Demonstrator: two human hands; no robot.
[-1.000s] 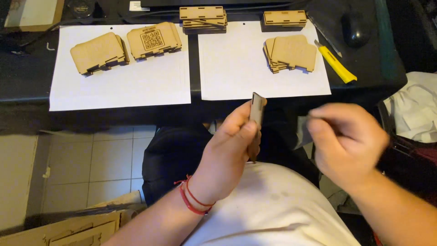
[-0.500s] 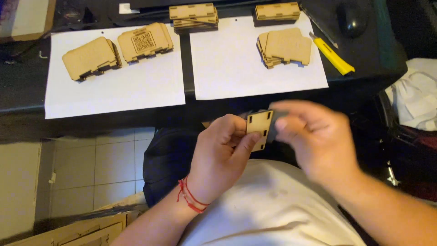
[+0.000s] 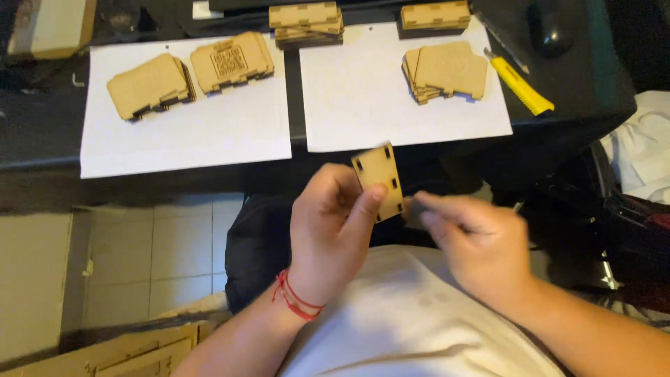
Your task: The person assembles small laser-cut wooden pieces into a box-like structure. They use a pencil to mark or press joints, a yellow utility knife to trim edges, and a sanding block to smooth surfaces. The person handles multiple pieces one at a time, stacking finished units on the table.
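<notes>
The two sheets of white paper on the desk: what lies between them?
In the head view, only a bare strip of dark desk separates the left sheet from the right sheet.

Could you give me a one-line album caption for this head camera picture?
Left hand holds a small notched wooden panel upright; right hand beside it, above stacked panels on white paper sheets.
</notes>
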